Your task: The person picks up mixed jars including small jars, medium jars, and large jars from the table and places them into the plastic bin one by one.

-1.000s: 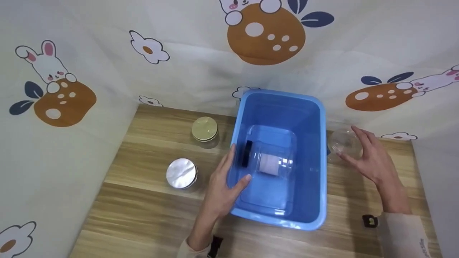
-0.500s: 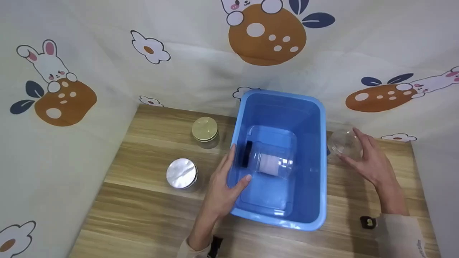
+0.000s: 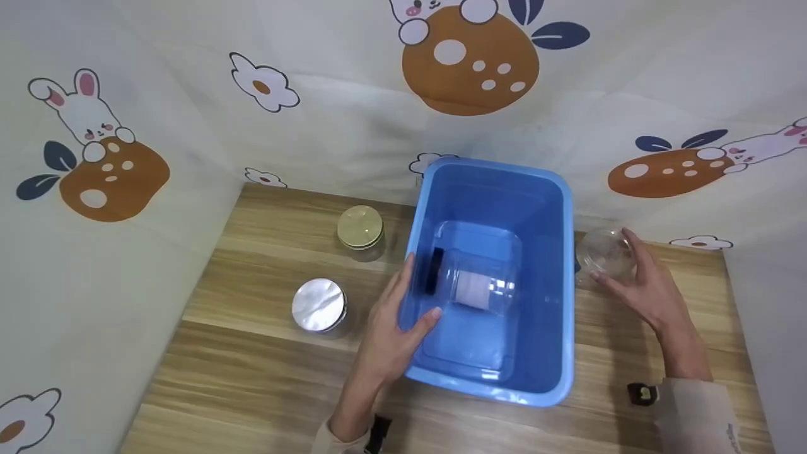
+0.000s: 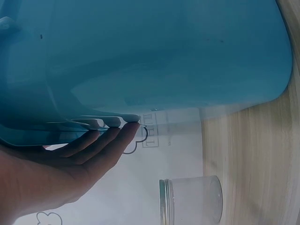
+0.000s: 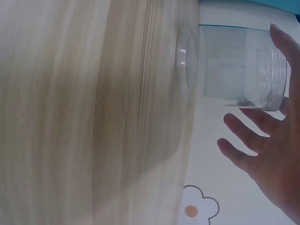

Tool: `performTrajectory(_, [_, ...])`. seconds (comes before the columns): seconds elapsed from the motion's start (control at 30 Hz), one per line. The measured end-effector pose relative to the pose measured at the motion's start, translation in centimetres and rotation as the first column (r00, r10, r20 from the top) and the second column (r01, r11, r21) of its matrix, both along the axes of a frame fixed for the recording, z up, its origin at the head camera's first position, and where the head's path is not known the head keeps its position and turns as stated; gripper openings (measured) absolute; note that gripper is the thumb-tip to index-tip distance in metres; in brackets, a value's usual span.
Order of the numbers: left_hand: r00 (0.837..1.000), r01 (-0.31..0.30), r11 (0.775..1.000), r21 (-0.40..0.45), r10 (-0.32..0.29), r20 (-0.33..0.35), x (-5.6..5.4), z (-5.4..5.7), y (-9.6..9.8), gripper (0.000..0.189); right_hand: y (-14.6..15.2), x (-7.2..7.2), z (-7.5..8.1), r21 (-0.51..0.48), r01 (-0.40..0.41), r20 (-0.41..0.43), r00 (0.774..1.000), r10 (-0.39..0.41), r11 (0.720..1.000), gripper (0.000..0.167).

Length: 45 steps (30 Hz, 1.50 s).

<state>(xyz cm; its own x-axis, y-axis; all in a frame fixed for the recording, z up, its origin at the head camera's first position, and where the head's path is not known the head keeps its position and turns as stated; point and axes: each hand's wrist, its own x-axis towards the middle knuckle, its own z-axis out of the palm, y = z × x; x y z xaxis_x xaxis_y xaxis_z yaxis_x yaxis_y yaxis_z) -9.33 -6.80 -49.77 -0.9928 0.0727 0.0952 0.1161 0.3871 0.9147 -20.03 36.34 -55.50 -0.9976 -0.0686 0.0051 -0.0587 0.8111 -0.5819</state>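
Note:
A blue plastic bin stands mid-table. My left hand holds its left rim, thumb on the inner side and fingers along the outside. In the left wrist view the fingertips reach under the rim. Inside the bin, a clear jar with a black lid lies on its side. To the right of the bin, my right hand grips an upright clear lidless jar near its mouth, between thumb and fingers. In the right wrist view this jar has its base right at the tabletop, with other fingers spread beside it.
Left of the bin stand a gold-lidded jar and a silver-lidded jar on the wooden table. A patterned cloth hangs behind and at both sides, close to the bin's far end.
My right hand and forearm have shifted slightly left and down around the mouth of the clear jar. The left hand, the bin and the jars at left stay where they were.

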Motion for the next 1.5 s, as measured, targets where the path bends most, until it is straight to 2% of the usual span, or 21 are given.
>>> performTrajectory(0.2, [1.0, 0.002, 1.0, 0.016, -0.002, -0.003, -0.1, -0.1, 0.0, 0.081, -0.1, 0.1, -0.3, -0.064, 0.02, -0.003, 1.0, -0.02, 0.998, 0.095])
performTrajectory(0.37, [1.0, 0.0, 1.0, 0.014, 0.0, -0.001, -0.1, -0.1, 0.1, 0.081, -0.2, 0.2, -0.5, -0.139, 0.036, 0.014, 0.999, -0.035, 0.99, 0.099])
performTrajectory(0.67, [1.0, -0.001, 1.0, 0.006, 0.001, 0.008, 0.0, 0.0, 0.0, 0.081, -0.6, 0.2, -1.6, -0.282, 0.111, 0.05, 0.994, -0.101, 0.953, 0.096])
performTrajectory(0.97, [1.0, 0.0, 1.0, 0.002, 0.0, 0.014, 0.0, 0.0, 0.0, 0.082, -0.9, 0.1, -2.2, -0.387, 0.125, 0.045, 0.992, -0.117, 0.914, 0.092])
performTrajectory(1.07, [1.0, -0.001, 1.0, -0.003, 0.001, 0.009, 0.0, 0.0, -0.1, 0.082, -1.2, 0.2, -1.9, -0.402, 0.127, 0.04, 0.992, -0.121, 0.907, 0.091])
performTrajectory(1.3, [1.0, 0.002, 1.0, 0.001, -0.002, -0.024, -0.1, -0.1, -0.1, 0.081, -2.7, 0.8, 0.6, -0.443, 0.123, -0.012, 0.99, -0.143, 0.888, 0.085])
performTrajectory(1.5, [1.0, 0.004, 1.0, -0.004, -0.004, -0.026, -0.1, -0.1, 0.0, 0.081, -3.0, 1.0, 1.0, -0.488, 0.145, -0.015, 0.985, -0.174, 0.861, 0.086])
